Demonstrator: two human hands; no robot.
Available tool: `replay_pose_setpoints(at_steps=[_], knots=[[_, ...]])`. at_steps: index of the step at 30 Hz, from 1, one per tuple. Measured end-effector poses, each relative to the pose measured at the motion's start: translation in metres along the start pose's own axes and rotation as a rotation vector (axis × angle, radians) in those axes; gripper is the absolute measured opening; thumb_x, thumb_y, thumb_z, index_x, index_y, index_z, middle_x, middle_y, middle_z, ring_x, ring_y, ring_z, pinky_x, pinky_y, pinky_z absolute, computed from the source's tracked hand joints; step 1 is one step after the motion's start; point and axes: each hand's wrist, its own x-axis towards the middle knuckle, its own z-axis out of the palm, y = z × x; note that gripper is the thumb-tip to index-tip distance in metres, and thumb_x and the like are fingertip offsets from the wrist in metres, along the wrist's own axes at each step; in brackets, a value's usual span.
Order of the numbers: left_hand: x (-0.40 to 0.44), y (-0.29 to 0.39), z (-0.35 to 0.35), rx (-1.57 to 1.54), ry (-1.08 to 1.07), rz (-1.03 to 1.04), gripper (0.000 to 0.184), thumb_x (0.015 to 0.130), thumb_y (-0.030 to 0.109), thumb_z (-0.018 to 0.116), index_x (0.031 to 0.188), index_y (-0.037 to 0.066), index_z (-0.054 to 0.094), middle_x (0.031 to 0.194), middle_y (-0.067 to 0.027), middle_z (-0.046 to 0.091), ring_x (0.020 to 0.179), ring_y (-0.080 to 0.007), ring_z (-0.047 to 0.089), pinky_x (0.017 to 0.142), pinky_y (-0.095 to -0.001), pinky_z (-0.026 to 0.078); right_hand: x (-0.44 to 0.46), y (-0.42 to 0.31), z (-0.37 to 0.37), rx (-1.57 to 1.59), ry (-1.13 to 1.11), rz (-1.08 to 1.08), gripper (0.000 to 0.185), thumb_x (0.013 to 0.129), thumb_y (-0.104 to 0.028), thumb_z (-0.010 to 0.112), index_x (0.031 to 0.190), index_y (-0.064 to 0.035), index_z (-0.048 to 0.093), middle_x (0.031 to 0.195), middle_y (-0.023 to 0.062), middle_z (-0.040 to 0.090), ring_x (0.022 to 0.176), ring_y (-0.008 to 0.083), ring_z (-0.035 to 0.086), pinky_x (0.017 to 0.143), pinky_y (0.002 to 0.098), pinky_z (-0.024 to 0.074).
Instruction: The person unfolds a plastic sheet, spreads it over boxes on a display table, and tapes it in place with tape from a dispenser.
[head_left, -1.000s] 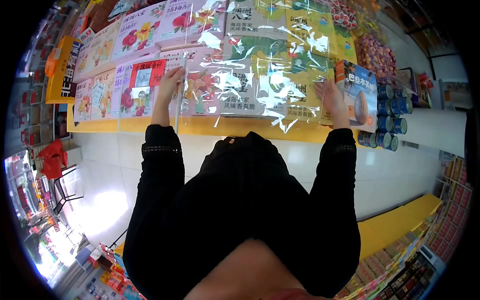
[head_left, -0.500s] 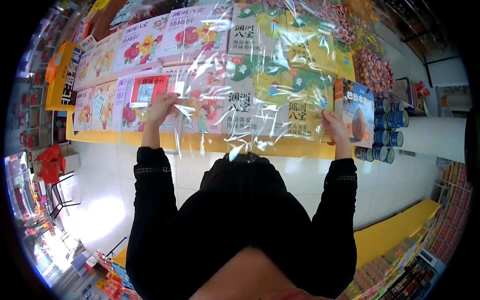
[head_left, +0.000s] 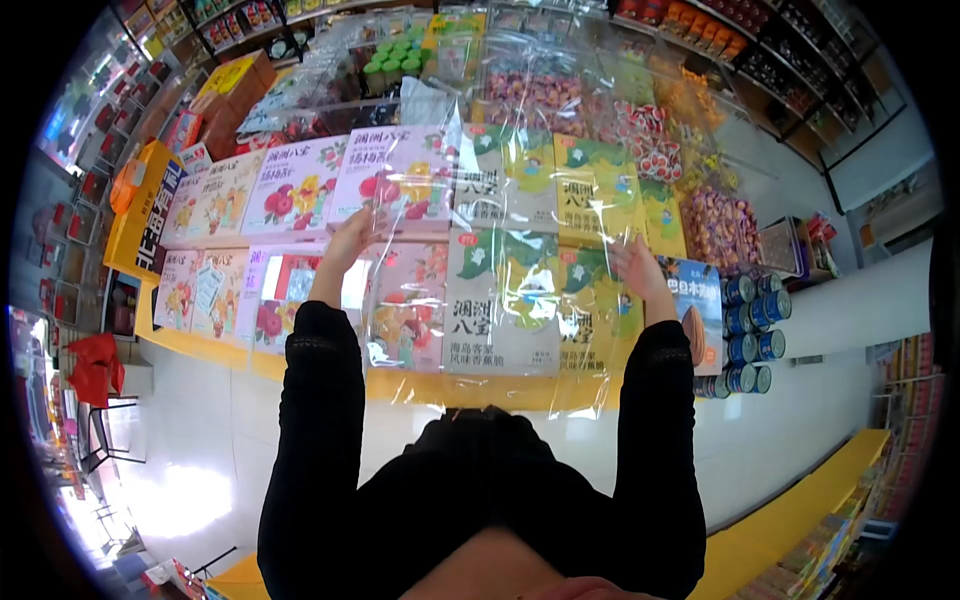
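Left hand point(head_left: 350, 245) and right hand point(head_left: 643, 275) are touching the clear film point(head_left: 505, 265) at its sides; whether either grip is pinching, I can't tell. It's stretching above boxes point(head_left: 290, 188) crowding the yellow surface point(head_left: 205, 346); cans point(head_left: 742, 348) are standing right, shelves point(head_left: 800, 60) lining the back, pale floor point(head_left: 195, 415) gleaming.

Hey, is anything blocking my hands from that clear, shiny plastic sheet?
Nothing visible does. Your bare left hand is at the left edge of the clear, shiny plastic sheet, your bare right hand near its right edge. Rectangular, yellow-green printed boxes lie beneath it.
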Motion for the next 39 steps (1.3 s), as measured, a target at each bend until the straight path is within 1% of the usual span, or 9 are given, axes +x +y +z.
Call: replay_pose_setpoints(at_steps=[3, 6, 9, 13, 15, 18, 31, 36, 39], knots=[[0.012, 0.007, 0.007, -0.005, -0.093, 0.020, 0.048, 0.085, 0.033, 0.049, 0.120, 0.002, 0.040, 0.116, -0.0090, 0.049, 0.100, -0.0174, 0.051, 0.080, -0.0273, 0.042, 0.013, -0.006, 0.000, 0.026, -0.097, 0.010, 0.044, 0.089, -0.039, 0.039, 0.116, -0.0056, 0.042, 0.105, 0.0047, 0.053, 0.088, 0.0146, 0.051, 0.077, 0.0296, 0.0402], [0.024, 0.008, 0.009, 0.172, 0.108, 0.050, 0.024, 0.084, 0.025, 0.052, 0.093, 0.004, 0.059, 0.076, 0.0014, 0.057, 0.064, -0.0063, 0.050, 0.060, -0.0206, 0.041, 0.002, -0.015, 0.021, -0.111, 0.064, -0.073, 0.030, 0.088, -0.029, 0.044, 0.103, -0.0040, 0.052, 0.085, -0.0004, 0.056, 0.076, 0.0099, 0.052, 0.070, 0.0240, 0.0406], [0.015, 0.019, 0.010, 0.049, 0.098, 0.122, 0.025, 0.084, 0.025, 0.053, 0.094, 0.003, 0.059, 0.072, 0.0016, 0.056, 0.059, -0.0065, 0.049, 0.054, -0.0207, 0.039, 0.006, -0.011, 0.011, -0.299, 0.104, -0.256, 0.025, 0.087, -0.027, 0.047, 0.095, -0.0048, 0.056, 0.080, -0.0016, 0.056, 0.074, 0.0086, 0.053, 0.068, 0.0204, 0.0402], [0.008, 0.013, -0.001, 0.120, 0.047, -0.074, 0.029, 0.084, 0.026, 0.053, 0.099, 0.001, 0.057, 0.080, -0.0011, 0.057, 0.070, -0.0092, 0.054, 0.061, -0.0227, 0.044, 0.005, -0.006, -0.003, -0.371, 0.150, -0.083, 0.025, 0.086, -0.027, 0.049, 0.098, -0.0059, 0.056, 0.086, 0.0010, 0.059, 0.078, 0.0091, 0.055, 0.066, 0.0204, 0.0405], [0.008, 0.018, -0.005, 0.145, 0.009, -0.113, 0.034, 0.084, 0.026, 0.053, 0.108, 0.001, 0.052, 0.092, -0.0025, 0.056, 0.082, -0.0107, 0.054, 0.072, -0.0242, 0.044, 0.003, -0.018, 0.001, -0.265, 0.117, -0.077, 0.037, 0.086, -0.026, 0.049, 0.115, -0.0038, 0.046, 0.107, 0.0080, 0.054, 0.092, 0.0145, 0.053, 0.075, 0.0247, 0.0409], [0.011, 0.045, 0.005, 0.080, -0.174, 0.016, 0.048, 0.085, 0.028, 0.050, 0.124, 0.002, 0.038, 0.112, -0.0044, 0.049, 0.102, -0.0125, 0.047, 0.085, -0.0265, 0.038, 0.015, -0.037, -0.002, -0.260, -0.056, -0.127, 0.056, 0.087, -0.027, 0.046, 0.132, -0.0039, 0.022, 0.132, 0.0083, 0.031, 0.114, 0.0193, 0.038, 0.095, 0.0313, 0.0277], [0.076, 0.074, 0.034, 0.215, -0.131, 0.040, 0.044, 0.083, 0.029, 0.053, 0.114, -0.001, 0.047, 0.111, -0.0091, 0.053, 0.094, -0.0164, 0.053, 0.072, -0.0285, 0.047, 0.078, -0.066, 0.035, -0.326, -0.035, -0.097, 0.044, 0.082, -0.028, 0.053, 0.120, -0.0063, 0.043, 0.114, 0.0004, 0.050, 0.096, 0.0132, 0.050, 0.080, 0.0262, 0.0357], [0.071, 0.074, 0.030, 0.158, 0.017, 0.023, 0.026, 0.082, 0.026, 0.055, 0.094, 0.003, 0.059, 0.082, -0.0009, 0.057, 0.070, -0.0086, 0.051, 0.064, -0.0259, 0.047, 0.077, -0.079, 0.030, -0.476, 0.037, -0.206, 0.038, 0.081, -0.018, 0.056, 0.115, -0.0059, 0.045, 0.102, 0.0028, 0.055, 0.085, 0.0118, 0.053, 0.069, 0.0235, 0.0394], [0.076, 0.068, 0.003, 0.169, -0.013, 0.019, 0.031, 0.081, 0.024, 0.056, 0.104, 0.003, 0.054, 0.089, -0.0034, 0.058, 0.075, -0.0117, 0.055, 0.066, -0.0263, 0.048, 0.101, -0.071, -0.011, -0.319, 0.037, -0.247, 0.038, 0.080, -0.014, 0.056, 0.115, -0.0051, 0.044, 0.099, 0.0034, 0.055, 0.085, 0.0113, 0.052, 0.069, 0.0220, 0.0397]])
